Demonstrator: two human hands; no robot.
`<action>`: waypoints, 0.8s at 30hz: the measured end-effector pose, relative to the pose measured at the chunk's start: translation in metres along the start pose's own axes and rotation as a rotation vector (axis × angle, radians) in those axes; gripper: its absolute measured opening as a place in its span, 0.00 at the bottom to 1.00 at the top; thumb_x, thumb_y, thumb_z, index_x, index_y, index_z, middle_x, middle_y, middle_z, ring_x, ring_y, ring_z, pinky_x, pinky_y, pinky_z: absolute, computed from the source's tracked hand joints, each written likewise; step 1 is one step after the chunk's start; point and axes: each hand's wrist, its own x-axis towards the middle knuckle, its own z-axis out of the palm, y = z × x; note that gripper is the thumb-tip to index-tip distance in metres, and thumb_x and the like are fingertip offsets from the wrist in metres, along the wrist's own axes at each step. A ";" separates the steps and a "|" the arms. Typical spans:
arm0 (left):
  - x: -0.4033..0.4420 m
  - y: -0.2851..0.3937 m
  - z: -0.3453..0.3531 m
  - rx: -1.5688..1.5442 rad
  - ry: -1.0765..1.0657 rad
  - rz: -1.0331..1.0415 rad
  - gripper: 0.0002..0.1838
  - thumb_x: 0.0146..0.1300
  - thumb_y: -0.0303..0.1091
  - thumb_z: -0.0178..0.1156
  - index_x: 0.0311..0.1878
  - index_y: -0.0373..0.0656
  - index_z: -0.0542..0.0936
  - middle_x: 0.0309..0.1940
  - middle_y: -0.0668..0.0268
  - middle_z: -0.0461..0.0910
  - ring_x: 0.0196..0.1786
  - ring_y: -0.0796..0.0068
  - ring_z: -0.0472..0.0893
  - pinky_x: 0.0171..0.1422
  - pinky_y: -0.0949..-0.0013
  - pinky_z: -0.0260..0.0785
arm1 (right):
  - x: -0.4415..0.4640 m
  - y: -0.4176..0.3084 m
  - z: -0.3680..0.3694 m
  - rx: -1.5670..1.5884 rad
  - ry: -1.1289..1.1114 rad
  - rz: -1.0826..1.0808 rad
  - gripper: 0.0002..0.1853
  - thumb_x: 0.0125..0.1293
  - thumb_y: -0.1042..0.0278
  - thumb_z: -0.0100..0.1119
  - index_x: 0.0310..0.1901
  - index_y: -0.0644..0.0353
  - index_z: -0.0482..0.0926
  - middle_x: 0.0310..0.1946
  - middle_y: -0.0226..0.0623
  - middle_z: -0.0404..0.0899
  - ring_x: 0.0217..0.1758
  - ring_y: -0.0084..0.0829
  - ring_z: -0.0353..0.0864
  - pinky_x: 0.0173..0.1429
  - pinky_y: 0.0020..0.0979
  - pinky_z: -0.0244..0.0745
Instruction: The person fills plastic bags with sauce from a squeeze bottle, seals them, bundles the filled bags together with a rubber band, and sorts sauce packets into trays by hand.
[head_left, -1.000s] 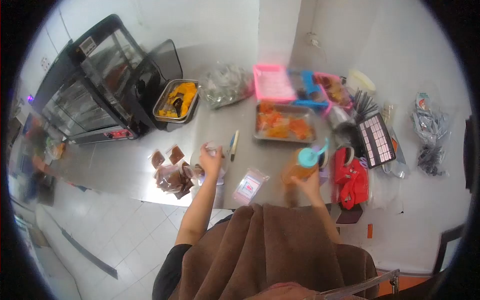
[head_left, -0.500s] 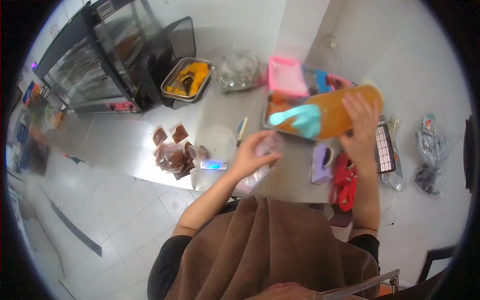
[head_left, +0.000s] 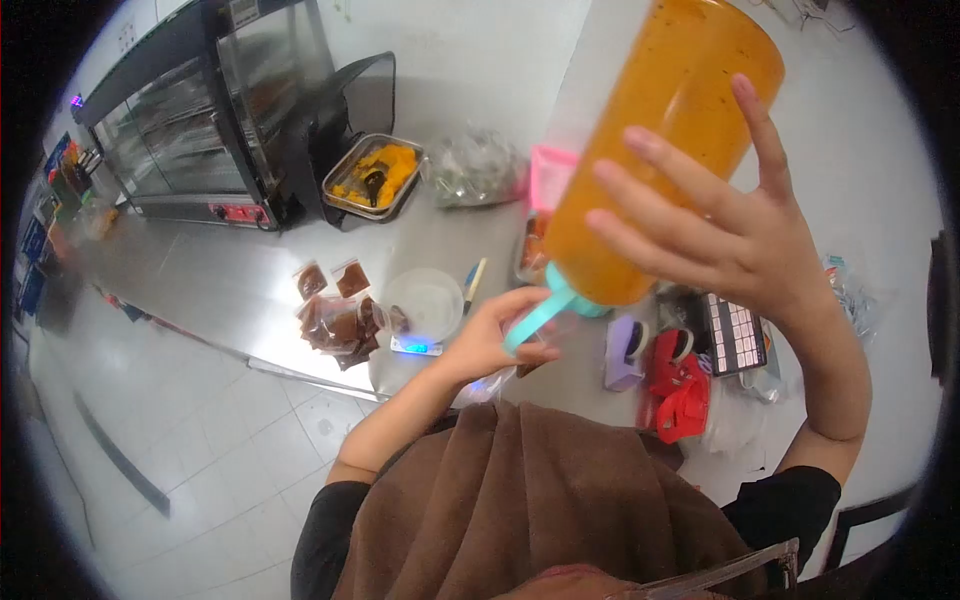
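My right hand [head_left: 720, 230] is wrapped round a large clear bottle of orange liquid [head_left: 660, 130], tipped steeply with its turquoise spouted cap [head_left: 545, 315] pointing down to the left. Under the spout, my left hand [head_left: 485, 340] pinches a small piece of clear plastic [head_left: 572, 326], which looks like a bag; the fingers and spout partly hide it. Left of that hand, a round translucent dish [head_left: 425, 300] sits on a scale with a lit blue display [head_left: 416, 346]. A pile of brown-filled sachets [head_left: 340, 325] lies further left.
A purple tape dispenser [head_left: 624, 360], a red one [head_left: 680, 390] and a black keypad device [head_left: 736, 335] stand at right. Behind are a metal tray of orange food [head_left: 400, 165], a clear bag [head_left: 475, 170], a pink tray [head_left: 548, 175] and a glass display cabinet [head_left: 170, 130]. A pale-handled tool [head_left: 475, 283] lies mid-table.
My right hand has raised the bottle towards me and tipped it from nearly level to steeply spout-down. The spout now meets the plastic in my left hand, which has moved slightly down.
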 end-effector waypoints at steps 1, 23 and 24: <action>-0.001 -0.001 -0.003 0.000 -0.004 0.008 0.31 0.49 0.23 0.71 0.58 0.39 0.71 0.40 0.69 0.76 0.41 0.80 0.77 0.44 0.74 0.71 | 0.005 0.002 0.000 -0.023 0.016 -0.032 0.23 0.55 0.60 0.63 0.54 0.30 0.71 0.60 0.11 0.69 0.68 0.20 0.64 0.77 0.61 0.40; -0.009 0.013 -0.018 -0.126 -0.039 0.084 0.31 0.47 0.24 0.71 0.57 0.37 0.73 0.49 0.66 0.76 0.53 0.74 0.76 0.59 0.69 0.69 | 0.042 -0.003 0.013 -0.061 0.196 -0.046 0.22 0.57 0.58 0.62 0.54 0.31 0.69 0.57 0.12 0.71 0.67 0.18 0.64 0.77 0.61 0.42; -0.009 0.014 -0.018 -0.128 -0.040 0.081 0.31 0.47 0.24 0.71 0.57 0.37 0.73 0.49 0.66 0.76 0.53 0.74 0.76 0.59 0.68 0.69 | 0.043 -0.006 0.019 -0.053 0.235 -0.019 0.22 0.57 0.58 0.63 0.53 0.31 0.69 0.57 0.12 0.71 0.67 0.18 0.64 0.77 0.61 0.42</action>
